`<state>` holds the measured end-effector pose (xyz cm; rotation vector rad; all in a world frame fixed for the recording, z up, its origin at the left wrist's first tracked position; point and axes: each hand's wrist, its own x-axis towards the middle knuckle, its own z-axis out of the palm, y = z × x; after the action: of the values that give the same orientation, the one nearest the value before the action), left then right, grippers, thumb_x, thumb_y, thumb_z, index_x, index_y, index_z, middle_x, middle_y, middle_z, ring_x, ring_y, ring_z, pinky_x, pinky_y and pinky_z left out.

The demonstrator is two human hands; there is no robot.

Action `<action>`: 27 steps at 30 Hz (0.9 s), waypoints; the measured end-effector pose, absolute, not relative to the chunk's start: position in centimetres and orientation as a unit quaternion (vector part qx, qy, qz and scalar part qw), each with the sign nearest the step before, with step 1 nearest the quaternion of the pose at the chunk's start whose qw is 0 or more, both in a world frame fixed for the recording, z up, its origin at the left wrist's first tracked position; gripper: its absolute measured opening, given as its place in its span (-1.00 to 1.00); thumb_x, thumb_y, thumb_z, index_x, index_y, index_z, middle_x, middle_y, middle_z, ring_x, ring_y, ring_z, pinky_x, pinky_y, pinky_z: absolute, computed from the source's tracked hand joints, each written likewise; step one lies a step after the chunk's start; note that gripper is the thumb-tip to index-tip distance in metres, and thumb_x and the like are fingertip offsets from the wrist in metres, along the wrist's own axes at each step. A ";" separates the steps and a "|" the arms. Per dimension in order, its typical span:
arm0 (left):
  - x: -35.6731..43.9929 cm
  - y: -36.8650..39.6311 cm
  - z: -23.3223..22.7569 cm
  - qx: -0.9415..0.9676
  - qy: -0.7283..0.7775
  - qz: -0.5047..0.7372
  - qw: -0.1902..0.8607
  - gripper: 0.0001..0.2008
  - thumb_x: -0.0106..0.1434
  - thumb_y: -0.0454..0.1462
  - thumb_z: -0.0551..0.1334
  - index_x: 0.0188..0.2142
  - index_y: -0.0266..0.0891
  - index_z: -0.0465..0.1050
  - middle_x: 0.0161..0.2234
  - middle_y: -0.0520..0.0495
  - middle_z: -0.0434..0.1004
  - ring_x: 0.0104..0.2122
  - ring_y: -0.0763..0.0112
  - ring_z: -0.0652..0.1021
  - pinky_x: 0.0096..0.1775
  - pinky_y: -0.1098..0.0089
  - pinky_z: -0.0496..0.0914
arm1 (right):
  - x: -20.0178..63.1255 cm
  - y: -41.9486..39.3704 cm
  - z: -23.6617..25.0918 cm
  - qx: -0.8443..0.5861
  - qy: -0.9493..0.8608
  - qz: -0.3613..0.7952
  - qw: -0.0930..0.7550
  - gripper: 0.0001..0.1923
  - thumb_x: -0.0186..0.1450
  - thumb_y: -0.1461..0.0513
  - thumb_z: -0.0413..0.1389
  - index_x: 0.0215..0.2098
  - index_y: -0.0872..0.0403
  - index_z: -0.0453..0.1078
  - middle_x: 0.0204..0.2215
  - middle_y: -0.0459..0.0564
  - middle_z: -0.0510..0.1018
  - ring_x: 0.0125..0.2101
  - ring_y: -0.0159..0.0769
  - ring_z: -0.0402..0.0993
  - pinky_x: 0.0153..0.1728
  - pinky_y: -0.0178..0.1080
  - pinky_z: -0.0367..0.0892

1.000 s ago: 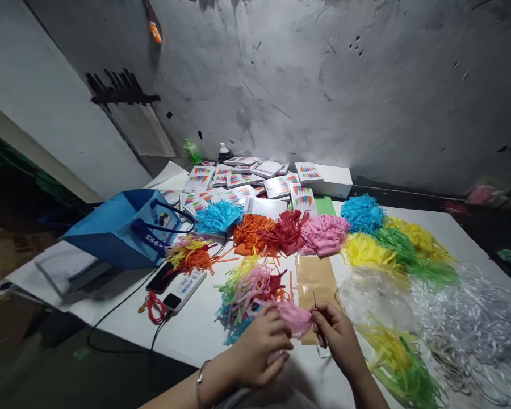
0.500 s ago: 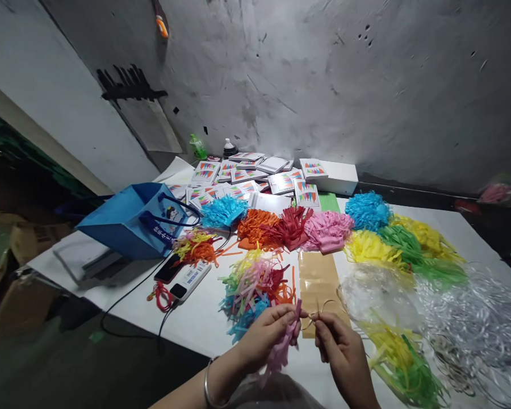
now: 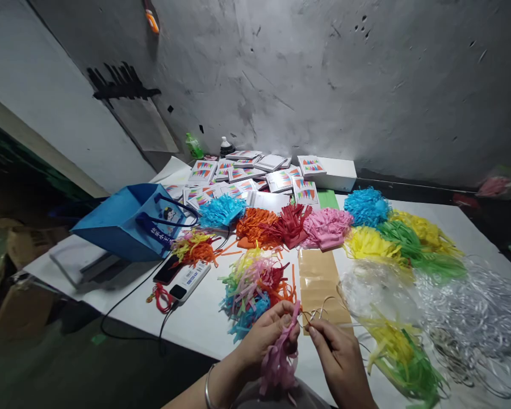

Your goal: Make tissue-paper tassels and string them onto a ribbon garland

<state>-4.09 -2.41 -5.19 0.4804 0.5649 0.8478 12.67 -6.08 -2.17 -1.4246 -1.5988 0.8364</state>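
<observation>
A pink paper tassel (image 3: 280, 359) hangs from my left hand (image 3: 269, 335), whose fingers are closed round its twisted top. My right hand (image 3: 338, 355) pinches a thin tan cord (image 3: 309, 316) close to the tassel's top, and a loop of it curves up over the brown sheet. Whether the cord passes through the tassel is too small to tell. Just left of my hands lies a mixed pile of fringed tassels (image 3: 255, 284) in yellow, pink, red, orange and blue. Beneath the cord is a brown card sheet (image 3: 319, 275).
Fringed paper bundles (image 3: 327, 227) line the table's middle. Printed packets (image 3: 242, 173) are heaped behind. At left stand a blue bag (image 3: 123, 221), a white power bank (image 3: 190, 281) and a dark phone (image 3: 169, 270) with cables. Clear wrappers (image 3: 377, 289) and silvery ties (image 3: 472, 307) lie at right.
The pink tassel hangs fuller and more visible beneath my left hand. My right hand has shifted slightly down and left, and the cord's loop has changed shape. The view has shifted slightly.
</observation>
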 end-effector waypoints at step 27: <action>-4.8 -2.0 -3.6 0.368 0.291 0.272 0.840 -0.66 0.11 -0.10 0.40 -0.34 -0.27 0.34 -0.51 0.06 0.42 -0.53 0.52 0.41 -0.44 0.51 0.20 | 13.4 -5.1 -2.4 -0.497 -0.409 0.673 0.365 -0.52 0.17 -0.08 0.22 -0.17 0.11 0.34 -0.71 -0.23 0.41 -0.74 -0.45 0.31 -0.70 -0.42 0.18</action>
<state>-4.77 -2.03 -3.65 0.7781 0.6159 0.5754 13.39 -5.14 -2.40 -1.2773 -1.0525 1.7309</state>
